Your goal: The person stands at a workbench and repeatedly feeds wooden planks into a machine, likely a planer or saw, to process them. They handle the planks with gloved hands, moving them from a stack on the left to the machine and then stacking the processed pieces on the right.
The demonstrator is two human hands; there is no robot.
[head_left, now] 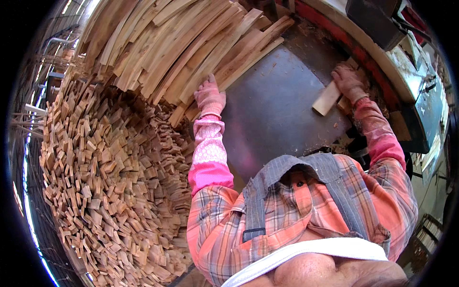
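**Left hand at the boards, right hand on a block**

The boards lie side by side and layered at the far left of the worktop, roughly parallel, their near ends slanting toward the person's left. Laid this way, the ends come within easy reach, which is probably why the left hand sits there. Its fingers curl down at the edge of the nearest boards; whether they grip one or merely rest against it, I cannot tell.

The right hand is closed over the block, palm down, near the red rail on the right side. The block lies at a slant on the metal, its near end jutting out from under the hand. A grip from above like this would seem to keep it steady and flat. A smaller offcut lies just beside it, partly hidden.

Between the hands the metal is smooth, a surface on which wood should slide easily. Shavings are scattered toward its far side.

Left of the worktop, short pieces are heaped densely, many with their ends facing up, perhaps packed so to save room.
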